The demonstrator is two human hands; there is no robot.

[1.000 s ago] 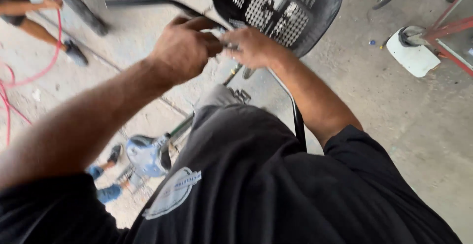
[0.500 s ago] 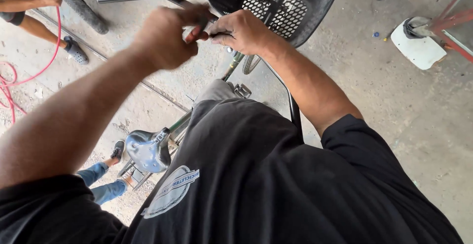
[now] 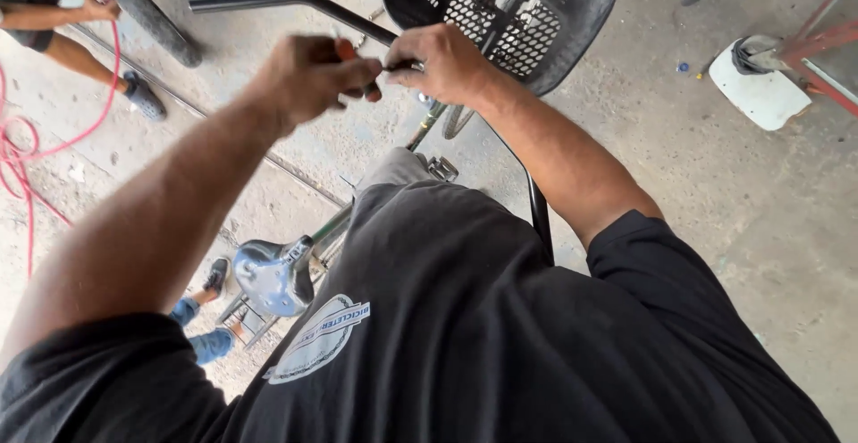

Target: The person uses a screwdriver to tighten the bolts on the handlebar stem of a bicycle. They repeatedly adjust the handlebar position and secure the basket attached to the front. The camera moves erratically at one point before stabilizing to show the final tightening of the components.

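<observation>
I look down over my black shirt at a bicycle. My left hand (image 3: 317, 75) is closed on a red-handled tool (image 3: 347, 50) held against the black handlebar (image 3: 268, 0). My right hand (image 3: 442, 63) grips the handlebar at its centre, just behind the black mesh basket (image 3: 572, 23). The two hands almost touch. What the tool's tip meets is hidden by my fingers. The grey saddle (image 3: 273, 275) sits low at the left of my body.
Another person crouches at the top left, a hand (image 3: 98, 5) on a black tyre (image 3: 147, 18). A red hose (image 3: 36, 152) lies on the concrete floor. Someone's feet in jeans (image 3: 206, 318) stand by the saddle. A white panel (image 3: 760, 94) and red frame sit at top right.
My view has dropped slightly, so the hands and basket sit a little lower in frame. The left hand has shifted along the handlebar toward the right hand; the red handle now shows.
</observation>
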